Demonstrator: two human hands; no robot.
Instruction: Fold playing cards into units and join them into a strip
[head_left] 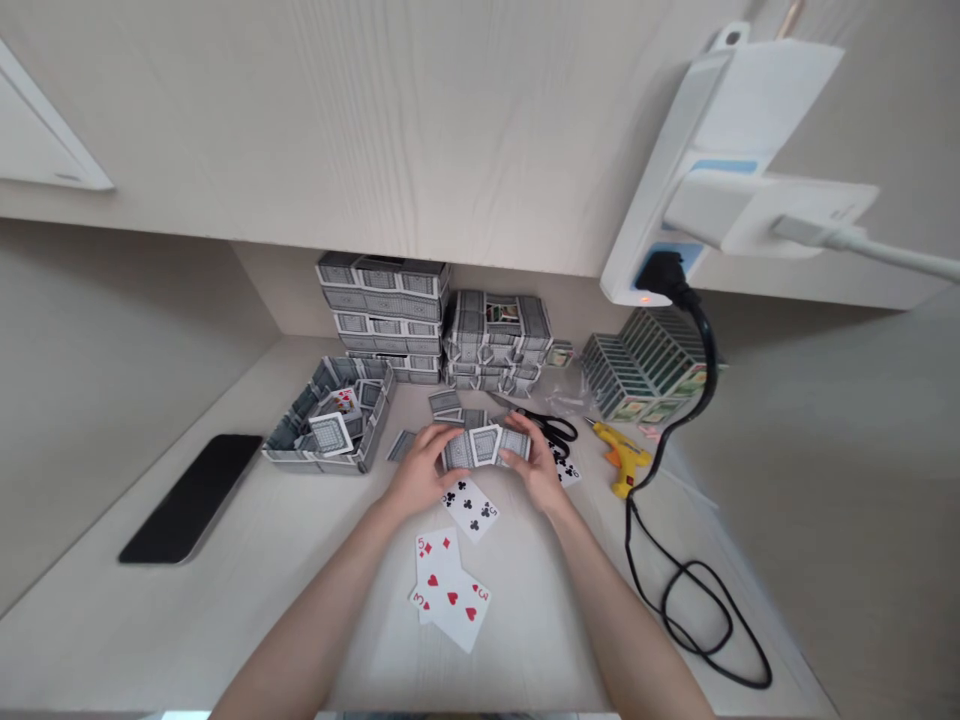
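Observation:
Between my two hands is a piece made of grey-backed playing cards [485,446], its patterned side facing me. My left hand [421,470] grips its left end, thumb below and fingers above. At the right end, my right hand [538,470] holds it the same way. Just under the piece lies a five of clubs [472,508], face up. Nearer to me, a three of hearts [456,605] overlaps a five of diamonds [435,550]. Loose face-down cards [445,402] lie behind my hands, and black-handled scissors [556,432] rest beyond my right hand.
An open card-built tray [367,462] with loose cards stands left, near a black phone [191,498]. Card-built boxes [386,300] are stacked at the back. To the right are a yellow glue gun [626,458], its looping black cord [679,620], green-edged card packs [645,365] and a power strip [675,160].

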